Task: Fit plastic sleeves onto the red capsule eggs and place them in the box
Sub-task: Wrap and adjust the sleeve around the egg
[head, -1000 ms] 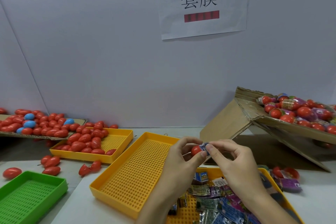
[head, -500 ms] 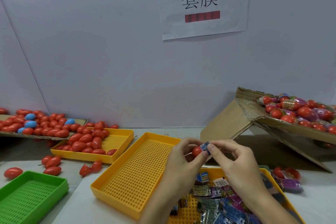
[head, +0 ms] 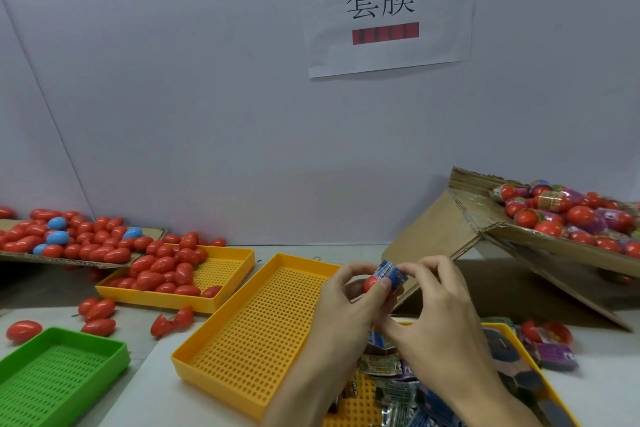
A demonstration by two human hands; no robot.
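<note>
While pinched between left hand fingertips, red capsule egg raised above yellow tray. Blue plastic sleeve partly over egg, gripped by right hand thumb and forefinger. Depth of fit apparently halfway; partly hidden. Cardboard box right of fingers.

green perforated tray: front left | paper sign: on wall | blue eggs: on left cardboard
</note>
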